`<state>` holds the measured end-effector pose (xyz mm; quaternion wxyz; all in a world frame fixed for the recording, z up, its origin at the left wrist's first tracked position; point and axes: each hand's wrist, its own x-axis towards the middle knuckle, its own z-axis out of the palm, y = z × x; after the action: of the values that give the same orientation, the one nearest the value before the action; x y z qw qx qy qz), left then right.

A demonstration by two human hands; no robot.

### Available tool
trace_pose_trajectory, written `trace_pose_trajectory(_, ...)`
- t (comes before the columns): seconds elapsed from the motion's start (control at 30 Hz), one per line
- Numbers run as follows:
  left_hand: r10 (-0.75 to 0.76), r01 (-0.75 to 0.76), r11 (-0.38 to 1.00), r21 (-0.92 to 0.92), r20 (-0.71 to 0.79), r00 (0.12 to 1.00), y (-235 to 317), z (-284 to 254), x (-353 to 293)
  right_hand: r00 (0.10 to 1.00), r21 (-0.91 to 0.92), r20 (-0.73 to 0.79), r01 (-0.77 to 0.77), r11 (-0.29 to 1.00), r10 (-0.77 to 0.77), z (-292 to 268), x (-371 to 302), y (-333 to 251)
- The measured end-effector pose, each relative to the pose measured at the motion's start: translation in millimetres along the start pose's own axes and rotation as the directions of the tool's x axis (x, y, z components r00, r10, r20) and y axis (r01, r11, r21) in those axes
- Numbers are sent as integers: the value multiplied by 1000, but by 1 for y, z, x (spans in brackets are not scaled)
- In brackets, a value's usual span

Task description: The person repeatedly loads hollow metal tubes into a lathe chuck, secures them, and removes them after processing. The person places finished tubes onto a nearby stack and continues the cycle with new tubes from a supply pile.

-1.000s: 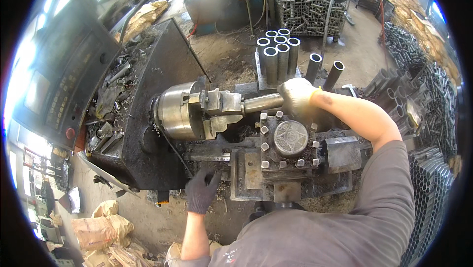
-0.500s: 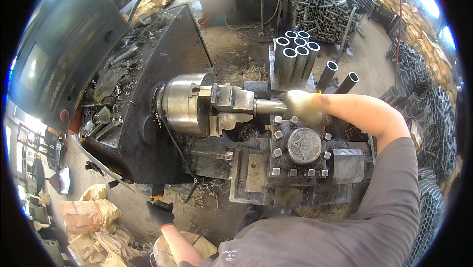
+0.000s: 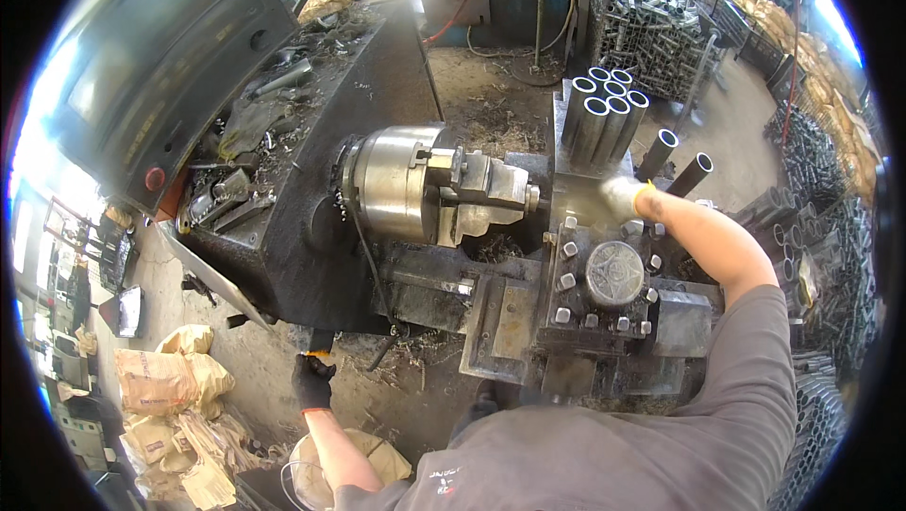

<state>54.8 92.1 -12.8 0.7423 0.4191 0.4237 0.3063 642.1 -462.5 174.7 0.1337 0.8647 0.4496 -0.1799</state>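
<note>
My right hand (image 3: 623, 198), in a white glove with a yellow cuff, is over the back of the lathe's tool post (image 3: 613, 275). Its fingers are smeared, so whether they hold anything is unclear. To its left, a short end of a metal tube (image 3: 534, 198) sticks out of the jaws of the lathe chuck (image 3: 396, 185), apart from the hand. My left hand (image 3: 313, 383), in a dark glove with an orange cuff, is curled at the lower left, just below a black lever with an orange tip (image 3: 317, 353). What its fingers close on is hidden.
Several upright tubes (image 3: 604, 119) stand on a metal block behind the tool post, with two more leaning to their right. A wire bin of metal parts (image 3: 651, 30) is at the back. Paper sacks (image 3: 160, 379) lie at lower left; tube stacks (image 3: 812, 426) line the right.
My right hand has moved right, away from the chuck, and much less tube now shows beyond the jaws. My left hand has curled and come up nearer the orange-tipped lever. The view has shifted.
</note>
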Motion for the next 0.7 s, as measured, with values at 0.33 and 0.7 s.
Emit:
trace_pose_trajectory(0.33,917,-445,155,882,39,397,114,121,-91,752,800,-337,-88,594,566,-37,-160,-12)
trace_pose_trajectory(0.7,683,-202,-395,896,433,588,390,344,30,144,691,-579,609,389,803,-43,-290,-147)
